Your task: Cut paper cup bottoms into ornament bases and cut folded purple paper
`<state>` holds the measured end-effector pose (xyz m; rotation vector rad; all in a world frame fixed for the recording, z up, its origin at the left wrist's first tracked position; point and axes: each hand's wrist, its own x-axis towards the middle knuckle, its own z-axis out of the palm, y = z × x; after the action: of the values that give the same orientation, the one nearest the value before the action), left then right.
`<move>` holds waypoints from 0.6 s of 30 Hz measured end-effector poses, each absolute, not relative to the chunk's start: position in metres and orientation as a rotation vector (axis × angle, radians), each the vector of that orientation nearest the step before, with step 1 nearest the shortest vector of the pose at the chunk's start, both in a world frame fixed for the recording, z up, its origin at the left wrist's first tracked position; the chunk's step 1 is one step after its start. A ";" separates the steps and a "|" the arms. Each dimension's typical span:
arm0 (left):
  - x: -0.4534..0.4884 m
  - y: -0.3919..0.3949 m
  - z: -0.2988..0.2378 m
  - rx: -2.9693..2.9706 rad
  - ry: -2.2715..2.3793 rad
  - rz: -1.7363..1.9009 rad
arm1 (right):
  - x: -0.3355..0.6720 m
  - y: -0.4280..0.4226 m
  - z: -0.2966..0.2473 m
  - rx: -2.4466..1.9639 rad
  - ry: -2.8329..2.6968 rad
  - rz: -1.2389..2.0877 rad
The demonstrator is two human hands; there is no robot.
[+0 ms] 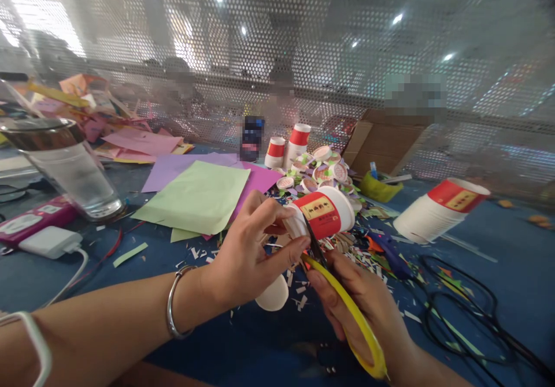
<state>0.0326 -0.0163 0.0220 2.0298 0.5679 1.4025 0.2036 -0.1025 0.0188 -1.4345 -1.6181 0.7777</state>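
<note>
My left hand [247, 254] is closed, its thumb and fingers pinching a white paper cup piece [297, 225]. Just behind it, a red-and-white paper cup [325, 211] lies tilted on its side; whether the piece is joined to this cup I cannot tell. In my right hand [359, 294] is a pair of scissors [347, 306] with yellow handles, its dark blades pointing up against the white piece. Below my left hand, a round white paper disc [273, 293] rests among small paper scraps [301, 303].
Green paper sheets [195, 196] and a water glass [82, 173] stand left. Behind are a heap of cup bottoms [321, 170] and a cardboard box [381, 141]. To the right sit stacked cups [440, 211], a blue glue gun [390, 254] and black cable [459, 294].
</note>
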 end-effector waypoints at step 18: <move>0.034 -0.017 0.020 1.977 0.536 1.377 | 0.200 -0.103 0.021 -1.480 -1.607 0.729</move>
<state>0.0335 -0.0172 0.0205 1.9771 0.5361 1.3766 0.2005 -0.1029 0.0208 -1.4801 -1.6067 0.7291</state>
